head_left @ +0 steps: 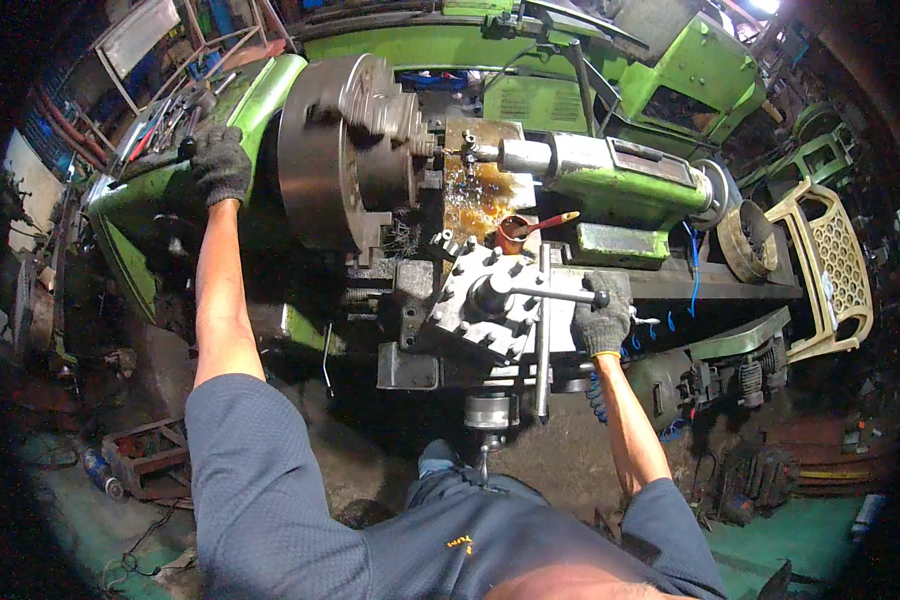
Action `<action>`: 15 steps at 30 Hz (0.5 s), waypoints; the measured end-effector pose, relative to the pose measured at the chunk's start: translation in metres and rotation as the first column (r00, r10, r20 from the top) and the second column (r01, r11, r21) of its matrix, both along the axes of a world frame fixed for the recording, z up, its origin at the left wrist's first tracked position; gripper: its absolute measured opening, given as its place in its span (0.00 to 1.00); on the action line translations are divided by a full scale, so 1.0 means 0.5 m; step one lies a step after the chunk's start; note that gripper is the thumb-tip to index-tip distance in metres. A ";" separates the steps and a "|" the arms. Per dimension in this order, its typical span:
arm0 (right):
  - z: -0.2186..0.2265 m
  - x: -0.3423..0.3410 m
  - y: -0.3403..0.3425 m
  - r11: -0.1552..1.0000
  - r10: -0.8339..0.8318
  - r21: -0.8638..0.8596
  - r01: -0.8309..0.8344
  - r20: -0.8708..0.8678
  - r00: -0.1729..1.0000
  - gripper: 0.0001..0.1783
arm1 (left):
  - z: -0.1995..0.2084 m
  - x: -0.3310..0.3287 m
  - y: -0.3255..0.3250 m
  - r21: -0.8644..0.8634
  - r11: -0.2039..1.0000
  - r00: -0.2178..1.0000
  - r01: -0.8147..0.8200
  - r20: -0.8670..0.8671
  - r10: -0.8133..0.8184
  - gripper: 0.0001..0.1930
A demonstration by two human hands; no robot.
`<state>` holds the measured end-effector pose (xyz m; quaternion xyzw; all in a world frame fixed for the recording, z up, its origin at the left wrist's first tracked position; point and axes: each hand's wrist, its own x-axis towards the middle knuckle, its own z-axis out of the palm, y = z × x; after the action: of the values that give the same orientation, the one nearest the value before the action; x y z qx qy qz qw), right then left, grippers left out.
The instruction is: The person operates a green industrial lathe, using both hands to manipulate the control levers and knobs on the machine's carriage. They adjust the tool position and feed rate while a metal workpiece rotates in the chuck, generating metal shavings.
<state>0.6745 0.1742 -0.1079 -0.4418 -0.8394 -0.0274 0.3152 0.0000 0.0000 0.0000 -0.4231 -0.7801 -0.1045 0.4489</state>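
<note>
My left hand (220,165), in a dark knit glove, is closed round the end of a dark lever (150,163) on the green headstock (255,100) of a lathe. My right hand (605,320), gloved the same way, is closed beside the black knob (600,298) of the tool post handle (550,293); what its fingers grip is hidden. Left of it sits the square tool post (485,310), studded with several bolts. A large chuck (315,155) stands beyond, its jaws (390,115) looking smeared. The tailstock (620,180) points toward the chuck from the right.
A reddish cup (511,232) with a brush (555,220) leaning in it stands behind the tool post. Metal chips (402,235) lie below the chuck. A long bar (544,350) runs down beside the tool post. A beige plastic chair (830,260) and a round tin (750,240) stand right.
</note>
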 end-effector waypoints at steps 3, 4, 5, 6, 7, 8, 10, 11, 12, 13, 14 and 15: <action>0.001 -0.007 0.001 1.000 -0.012 -0.018 0.011 -0.014 1.000 0.18 | 0.015 0.013 0.005 -0.036 0.997 0.997 -0.070 0.022 0.071 0.10; 0.000 -0.012 0.002 1.000 -0.016 -0.027 0.015 -0.036 0.999 0.18 | 0.022 0.010 0.004 -0.040 0.996 0.997 -0.079 0.012 0.080 0.10; 0.000 -0.017 0.003 0.999 -0.021 -0.036 0.019 -0.057 0.998 0.18 | 0.029 0.006 0.003 -0.044 0.995 0.996 -0.088 0.003 0.089 0.10; 0.000 -0.015 0.002 0.999 -0.018 -0.046 0.016 -0.054 0.998 0.18 | 0.026 0.006 0.001 -0.047 0.995 0.996 -0.085 0.009 0.085 0.11; -0.001 -0.013 0.001 0.998 -0.016 -0.057 0.013 -0.051 0.999 0.18 | 0.023 0.006 0.000 -0.050 0.995 0.997 -0.081 0.016 0.082 0.11; -0.002 -0.011 0.001 0.998 -0.013 -0.068 0.010 -0.049 0.999 0.18 | 0.020 0.006 -0.001 -0.054 0.996 0.997 -0.077 0.023 0.078 0.11; -0.014 -0.006 0.004 0.999 -0.016 -0.043 0.014 -0.038 0.999 0.18 | 0.016 -0.008 -0.006 -0.061 0.996 0.998 -0.059 0.027 0.061 0.11; -0.019 -0.004 0.006 0.999 -0.017 -0.031 0.016 -0.034 0.999 0.18 | 0.015 -0.014 -0.010 -0.064 0.997 0.998 -0.051 0.028 0.053 0.12; -0.022 -0.002 0.007 0.999 -0.023 -0.040 0.022 -0.024 0.999 0.18 | 0.013 -0.013 -0.010 -0.051 0.998 0.999 -0.034 -0.013 0.033 0.12; -0.024 -0.001 0.008 0.998 -0.028 -0.049 0.027 -0.014 1.000 0.18 | 0.011 -0.011 -0.010 -0.038 0.999 0.998 -0.016 -0.056 0.014 0.12; -0.026 0.000 0.009 0.998 -0.032 -0.058 0.032 -0.005 0.999 0.18 | 0.010 -0.009 -0.012 -0.025 1.000 0.995 0.001 -0.098 -0.004 0.12; -0.028 0.003 0.010 0.999 -0.029 -0.044 0.028 -0.006 1.000 0.18 | 0.010 0.000 -0.007 -0.027 1.000 0.998 -0.007 -0.068 0.005 0.13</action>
<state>0.6761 0.1794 -0.1221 -0.4607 -0.8324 -0.0119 0.3078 0.0001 -0.0037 0.0052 -0.4300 -0.7672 -0.0780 0.4694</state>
